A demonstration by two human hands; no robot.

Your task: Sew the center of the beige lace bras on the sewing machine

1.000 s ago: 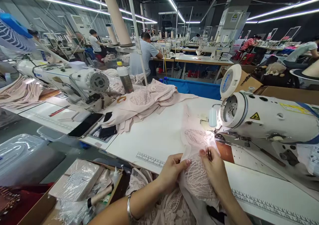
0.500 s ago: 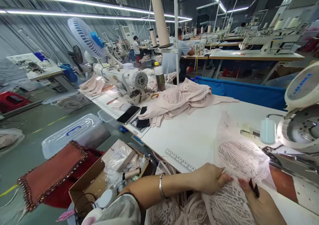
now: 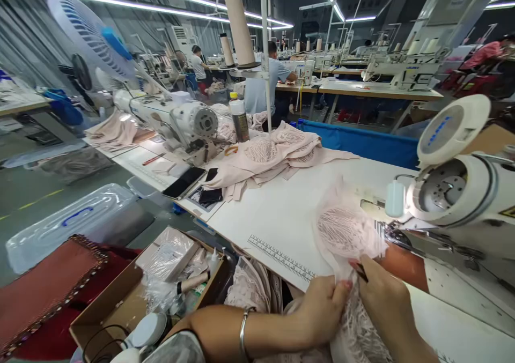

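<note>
A pale pink lace bra (image 3: 341, 229) is stretched between my two hands at the table's front edge. One lace cup lies on the white tabletop (image 3: 277, 213), while the lower part hangs over the edge toward me. My left hand (image 3: 322, 304), below a silver bangle, is closed with thumb and fingers pinching the fabric near the middle. Close beside it, my right hand (image 3: 384, 298) is closed on the same bra. A small dark pointed tool (image 3: 360, 271), perhaps thread snips, sticks out from the right hand's fingers; its handle is hidden.
A sewing machine (image 3: 446, 186) stands at right. More pink bras (image 3: 261, 154) are piled at the table's back, near a spray can (image 3: 239, 117), phone (image 3: 184, 183) and second machine (image 3: 169, 116). A cardboard box (image 3: 108, 298) sits below left. A person (image 3: 261, 89) sits beyond.
The view has swung right, so the scene sits further left. My hands have drawn closer together, and the fabric between them is bunched. My right hand has moved up toward the cup.
</note>
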